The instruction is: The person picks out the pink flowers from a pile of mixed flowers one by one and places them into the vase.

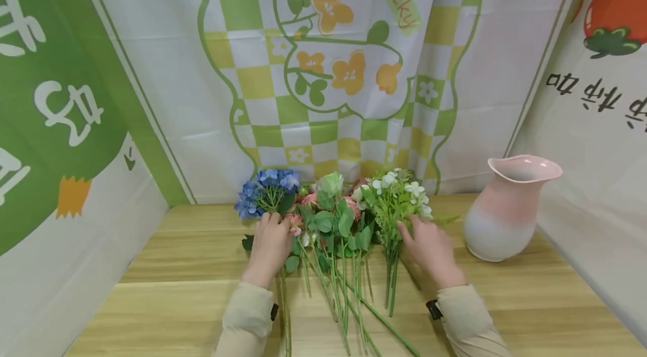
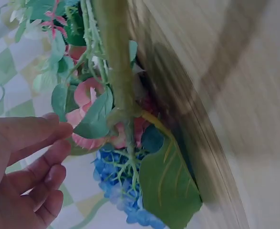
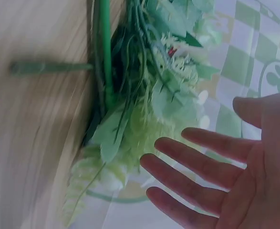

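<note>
Artificial flowers lie in a row on the wooden table: a blue hydrangea (image 1: 268,186) on the left, pink flowers (image 1: 352,208) and green leaves in the middle, a white-flowered sprig (image 1: 415,191) on the right. My left hand (image 1: 270,245) is by the hydrangea's stem; in the left wrist view the loosely bent fingers of that hand (image 2: 32,167) are at the tip of a green leaf (image 2: 97,117), no grip plain. Beside the white sprig is my right hand (image 1: 429,245); its fingers are spread and relaxed in the right wrist view (image 3: 211,167), near leaves (image 3: 171,98), holding nothing.
A pink and white vase (image 1: 500,222) stands upright to the right of the flowers. Several green stems (image 1: 343,289) point toward the table's front. A checkered cloth (image 1: 323,132) hangs behind, with printed cloths at both sides.
</note>
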Tool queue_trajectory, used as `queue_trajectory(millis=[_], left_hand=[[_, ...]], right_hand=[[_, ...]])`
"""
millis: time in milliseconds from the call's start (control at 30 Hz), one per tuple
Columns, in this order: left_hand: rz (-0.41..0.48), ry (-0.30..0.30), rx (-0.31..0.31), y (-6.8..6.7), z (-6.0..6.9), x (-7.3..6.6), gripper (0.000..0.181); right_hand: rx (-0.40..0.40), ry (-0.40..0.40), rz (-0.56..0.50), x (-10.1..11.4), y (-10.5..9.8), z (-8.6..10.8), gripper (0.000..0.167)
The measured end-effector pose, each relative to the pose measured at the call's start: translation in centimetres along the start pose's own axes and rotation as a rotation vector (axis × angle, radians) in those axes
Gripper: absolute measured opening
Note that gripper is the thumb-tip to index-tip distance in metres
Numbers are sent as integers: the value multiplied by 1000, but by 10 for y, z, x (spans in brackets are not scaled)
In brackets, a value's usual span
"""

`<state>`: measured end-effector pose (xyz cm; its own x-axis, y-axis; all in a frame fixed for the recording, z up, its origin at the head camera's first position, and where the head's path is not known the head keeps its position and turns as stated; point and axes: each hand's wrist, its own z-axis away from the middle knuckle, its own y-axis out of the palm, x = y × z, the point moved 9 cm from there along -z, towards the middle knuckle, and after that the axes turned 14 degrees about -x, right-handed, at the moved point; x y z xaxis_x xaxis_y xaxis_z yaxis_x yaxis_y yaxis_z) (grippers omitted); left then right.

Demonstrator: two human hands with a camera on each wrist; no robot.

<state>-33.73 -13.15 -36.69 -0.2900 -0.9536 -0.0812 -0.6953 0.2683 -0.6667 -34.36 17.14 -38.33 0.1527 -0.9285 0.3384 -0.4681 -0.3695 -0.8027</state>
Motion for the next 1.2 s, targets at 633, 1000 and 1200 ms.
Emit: queue_trajectory(millis=[633,1000,1200], left_hand=[[22,-16,313,52,-22,-6,22],[-23,-433,511,79,-26,20,31],[-28,-561,491,86,-27,29,27]], right_hand=[[-122,38,-66,20,-2,-11,39],[-106,55,-84,25,0,-9,41],[-114,84,-94,24,-3,-7,39]])
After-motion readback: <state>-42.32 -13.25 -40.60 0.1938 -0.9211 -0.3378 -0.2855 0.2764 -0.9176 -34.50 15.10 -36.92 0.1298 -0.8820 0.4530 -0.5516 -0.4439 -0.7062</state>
